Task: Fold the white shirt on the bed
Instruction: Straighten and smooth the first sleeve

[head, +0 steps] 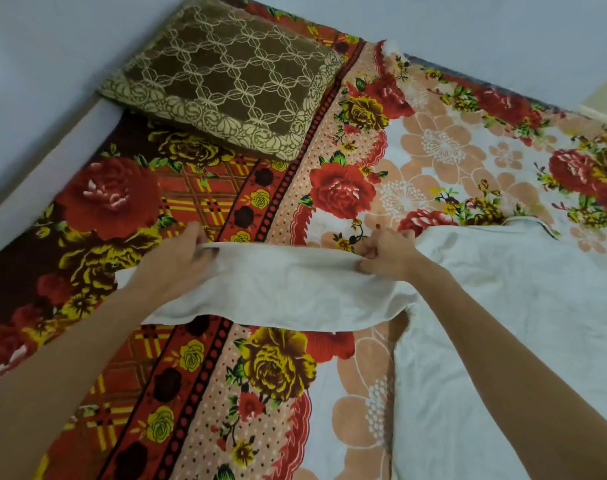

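1. White shirt (503, 306): lies flat on the right half of the bed (278, 375), with the body spread and the neck opening toward the far edge. One sleeve (288, 289) reaches leftward, lifted off the floral cover.
2. Left hand (188, 258): the fingers curl over the sleeve's upper edge near the cuff end and grip it.
3. Right hand (385, 252): the fingertips pinch the same edge near the shoulder seam.
4. Purpose of the hold, as judged: two grips well apart draw the sleeve taut and straight. It can then be laid across the body as one flat fold rather than a bunch.
5. Appearance: the cloth is off-white, looks thin and is lightly creased. The sleeve sags below the hands, its lower edge curving. The body shows soft wrinkles and no fold yet.
6. Pillow (219, 81): brown and patterned, at the far left corner, well apart from the shirt.
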